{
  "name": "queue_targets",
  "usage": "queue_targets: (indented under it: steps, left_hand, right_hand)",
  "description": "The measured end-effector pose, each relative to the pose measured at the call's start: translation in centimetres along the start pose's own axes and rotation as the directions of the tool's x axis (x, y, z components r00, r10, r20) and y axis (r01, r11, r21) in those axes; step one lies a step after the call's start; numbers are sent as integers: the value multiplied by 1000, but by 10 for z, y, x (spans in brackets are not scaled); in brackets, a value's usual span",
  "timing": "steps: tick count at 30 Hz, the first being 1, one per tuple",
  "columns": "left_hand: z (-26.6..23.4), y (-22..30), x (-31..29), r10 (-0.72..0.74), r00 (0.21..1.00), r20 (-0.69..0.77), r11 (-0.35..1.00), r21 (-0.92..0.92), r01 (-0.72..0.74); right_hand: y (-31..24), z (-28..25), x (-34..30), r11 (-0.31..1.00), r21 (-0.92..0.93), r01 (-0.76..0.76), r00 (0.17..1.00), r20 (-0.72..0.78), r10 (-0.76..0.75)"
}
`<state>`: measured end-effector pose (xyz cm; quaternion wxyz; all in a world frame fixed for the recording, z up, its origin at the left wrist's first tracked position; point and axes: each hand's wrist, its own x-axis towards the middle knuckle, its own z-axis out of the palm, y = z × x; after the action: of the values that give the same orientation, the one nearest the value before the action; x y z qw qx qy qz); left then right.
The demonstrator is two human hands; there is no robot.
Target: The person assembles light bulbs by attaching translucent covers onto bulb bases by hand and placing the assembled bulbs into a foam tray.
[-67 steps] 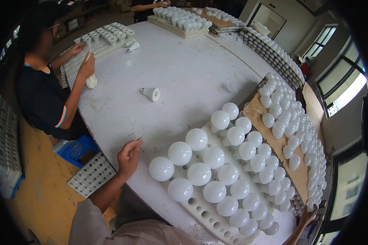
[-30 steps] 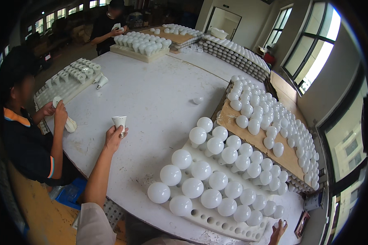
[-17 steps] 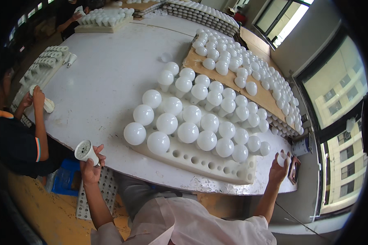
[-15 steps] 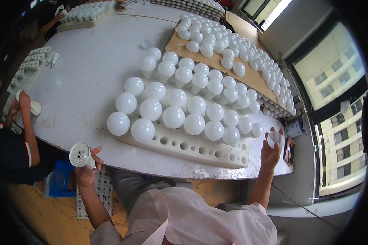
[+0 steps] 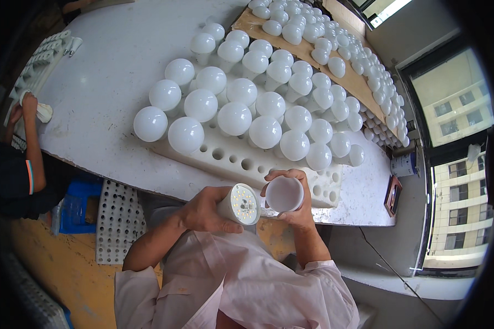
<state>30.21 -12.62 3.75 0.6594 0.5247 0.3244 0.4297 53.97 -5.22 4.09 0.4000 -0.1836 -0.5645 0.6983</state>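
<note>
My left hand (image 5: 206,211) is closed around a white LED bulb base (image 5: 245,204), whose round board with small yellow LEDs and a central component faces right. In my right hand (image 5: 297,215) is a white bulb cover (image 5: 285,194), its hollow side turned up and toward the base. A small gap separates the two parts. Both hands are in front of my body at the near table edge. Just beyond them lies a white foam tray (image 5: 225,164) with holes, holding rows of round white bulbs (image 5: 235,119).
Many loose white covers (image 5: 292,34) lie on a cardboard sheet (image 5: 313,54) at the back right. A co-worker's hands (image 5: 29,105) hold a white thing at the left table edge. A perforated tray (image 5: 118,222) and a blue stool (image 5: 82,204) stand below. A tub (image 5: 404,164) sits near the window.
My hands have come together from far apart: the left brought the bulb base rightward, the right brought the cover leftward. The base's board has turned to face right. The view has shifted slightly.
</note>
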Motion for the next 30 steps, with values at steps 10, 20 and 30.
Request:
queue_targets:
  steps: [10, 20, 30]
  left_hand:
    - [-18, -12, 6, -82, 996, -23, 997, 12, 82]
    - [-28, -20, 4, -119, 992, -47, 993, 21, 120]
    - [-35, -24, -2, -110, 993, -50, 993, 46, 113]
  right_hand:
    - [21, -3, 13, 991, -85, -101, 994, 43, 105]
    - [30, 0, 19, 984, -90, -156, 985, 66, 162]
    - [28, 4, 26, 961, -241, -136, 976, 137, 172]
